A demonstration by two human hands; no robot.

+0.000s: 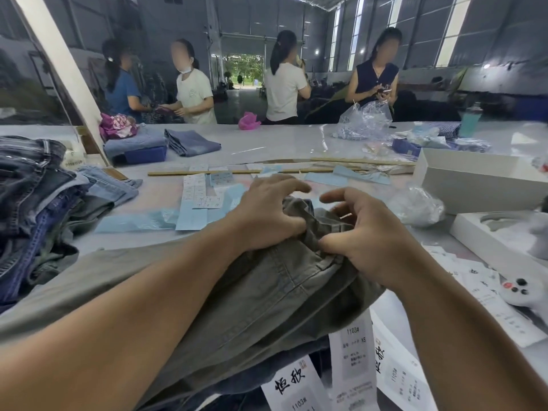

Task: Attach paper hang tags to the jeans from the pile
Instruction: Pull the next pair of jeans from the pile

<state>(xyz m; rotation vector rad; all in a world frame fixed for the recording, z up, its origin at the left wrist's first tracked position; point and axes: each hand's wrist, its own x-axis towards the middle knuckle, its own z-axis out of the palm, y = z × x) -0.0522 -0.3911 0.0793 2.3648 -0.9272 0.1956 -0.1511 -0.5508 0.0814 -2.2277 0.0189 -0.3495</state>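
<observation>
Both hands bunch the olive jeans (267,292) at the tabletop's near edge: left hand (267,215) clutches the waistband, right hand (364,232) pinches it. Soft, heavyish denim; hold the waistband.

Hall: grey metal walls (184,22) | tall windows (357,31) | open doorway (243,69), daylight | long white table (267,143)

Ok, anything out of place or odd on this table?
Mostly a busy workbench. Both hands, left and right, bunch the olive-grey jeans. Printed hang tags lie partly under them at the near edge, one cut off by the frame. Nothing looks damaged or spilled.
</observation>
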